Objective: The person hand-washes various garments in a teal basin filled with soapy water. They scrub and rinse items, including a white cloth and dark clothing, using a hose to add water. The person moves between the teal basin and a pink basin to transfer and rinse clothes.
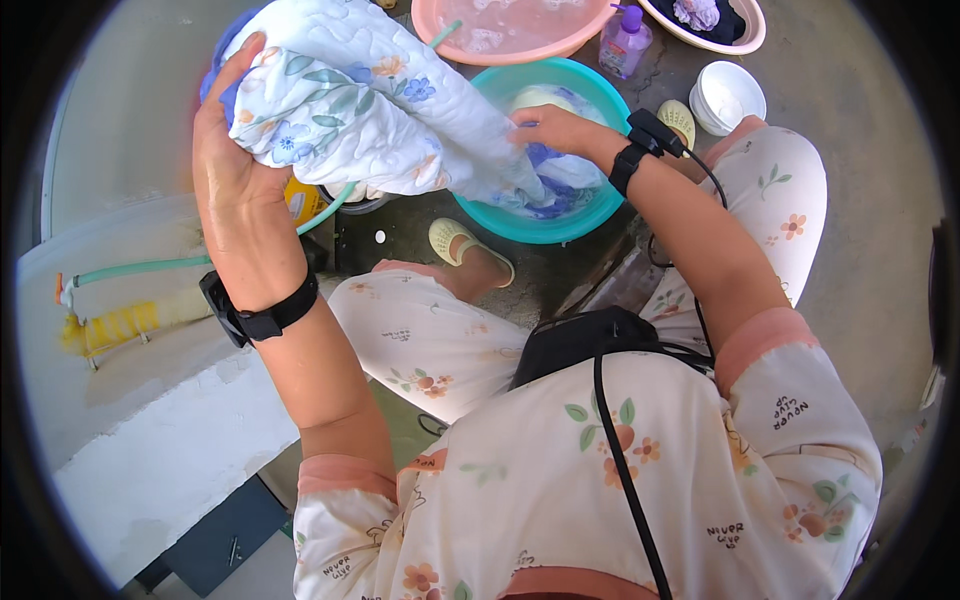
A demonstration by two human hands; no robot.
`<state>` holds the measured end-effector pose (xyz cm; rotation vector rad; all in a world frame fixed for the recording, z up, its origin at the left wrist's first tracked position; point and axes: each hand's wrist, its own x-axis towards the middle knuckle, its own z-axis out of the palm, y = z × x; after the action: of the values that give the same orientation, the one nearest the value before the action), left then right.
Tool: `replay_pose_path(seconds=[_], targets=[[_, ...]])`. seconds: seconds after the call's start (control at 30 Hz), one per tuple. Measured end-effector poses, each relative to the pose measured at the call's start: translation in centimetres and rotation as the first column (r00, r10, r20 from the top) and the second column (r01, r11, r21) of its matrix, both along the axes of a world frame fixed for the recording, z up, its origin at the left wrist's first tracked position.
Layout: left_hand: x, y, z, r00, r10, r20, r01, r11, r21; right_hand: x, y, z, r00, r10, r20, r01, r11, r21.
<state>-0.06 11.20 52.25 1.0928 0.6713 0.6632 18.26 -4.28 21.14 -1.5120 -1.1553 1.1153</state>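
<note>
A wet quilted cloth [390, 105], white with blue and orange flowers, is raised at the upper left, its lower end hanging into a teal plastic basin [517, 229]. My left hand [244, 142] grips the bunched upper part, thumb or finger along its blue-backed edge. My right hand [555, 131] is over the basin at the cloth's lower part; its fingertips meet the fabric, but how firmly they hold is unclear. Inside the basin lie more wet blue-and-white fabric and a pale rounded thing [544, 97], partly under suds.
A pink basin [525, 56] of soapy water stands beyond, beside a purple pump bottle [624, 45]. Right of these are a basin [752, 41] with dark fabric and stacked white bowls [727, 97]. A green hose [142, 268] runs from a wall tap at left. A black cable crosses my lap.
</note>
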Motion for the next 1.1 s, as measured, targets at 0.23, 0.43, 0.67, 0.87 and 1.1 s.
replay_pose_path(seconds=[0.23,0.43,0.67,0.87,1.1], targets=[[-3.6,1.4,1.3,0.988,0.104,-0.112,-0.096,0.993,0.074,3.8,1.6,1.1,0.852,-0.149,-0.502,0.215,0.974,0.075],[-3.2,4.1,-8.1,0.987,0.023,-0.16,-0.07,0.954,-0.293,9.1,3.3,-6.1,0.826,-0.521,-0.217,0.561,0.797,0.222],[-4.2,6.7,-15.2,0.964,0.105,-0.245,-0.194,0.906,-0.376,6.9,1.3,-9.9,0.786,-0.618,0.02,0.618,0.783,-0.078],[-4.2,5.3,-11.7,0.988,0.077,-0.137,-0.123,0.919,-0.374,4.6,5.8,-4.5,0.817,-0.515,-0.26,0.543,0.839,0.042],[-2.2,3.8,-8.8,0.992,0.093,-0.08,-0.117,0.917,-0.381,-3.1,10.1,-6.9,0.956,-0.212,-0.201,0.216,0.976,-0.005]])
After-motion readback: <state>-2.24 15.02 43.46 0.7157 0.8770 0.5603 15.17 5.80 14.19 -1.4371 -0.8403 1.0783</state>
